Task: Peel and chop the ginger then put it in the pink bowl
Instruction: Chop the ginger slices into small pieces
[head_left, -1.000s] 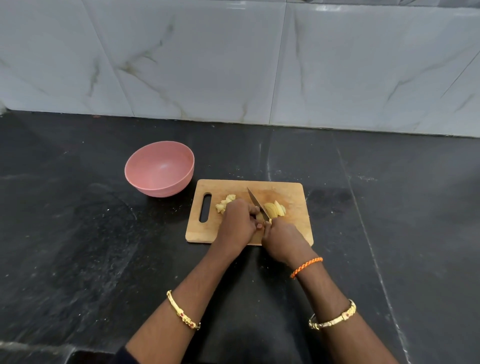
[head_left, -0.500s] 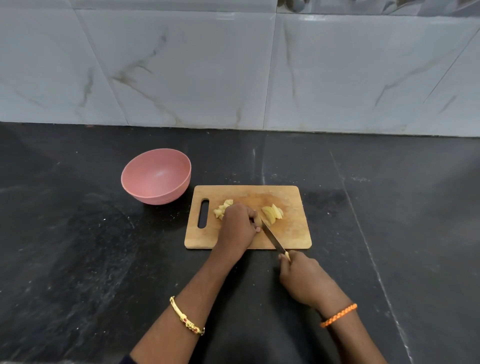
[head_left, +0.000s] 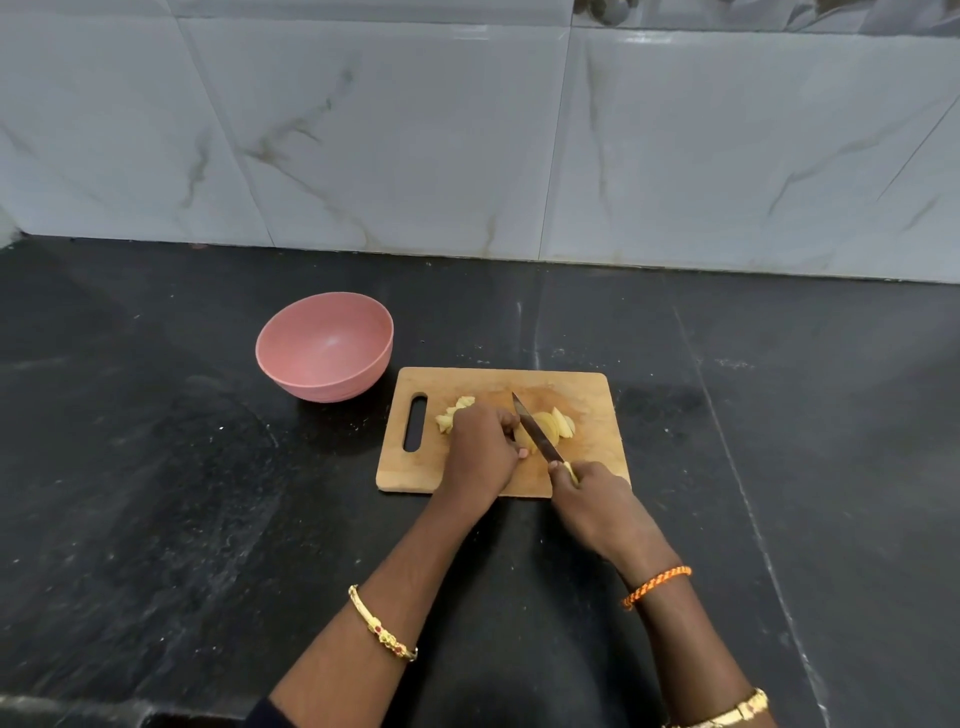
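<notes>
Chopping is the step I read from here, mid-task; no skin shows on the pieces I can see, so I judge peeling done, and nothing has gone to the bowl yet.

Largest first: black counter (head_left: 156, 493) carries everything; wooden cutting board (head_left: 587, 387) sits near its middle; pink bowl (head_left: 324, 345) stands just beside the board's far-left corner, upright, and I see nothing inside it.

Left hand (head_left: 480, 452) is curled down on the board, fingers bent and closed over a piece of ginger at the blade; how much it has hold of is hidden under the knuckles.

Right hand (head_left: 592, 501) is wrapped closed round the knife's yellow handle at the board's near edge; knife (head_left: 537, 428) angles away to the far left, blade resting against the sliced ginger (head_left: 558, 423) fanned on its right side.

Small pile of chopped ginger (head_left: 457, 413) lies near the handle slot (head_left: 415, 421), partly behind the left hand.

Next move, my call: finish cutting the slices down with the left fingertips tucked clear of the edge; then gather both heaps and move them to the bowl; small bits could scatter onto the counter.
</notes>
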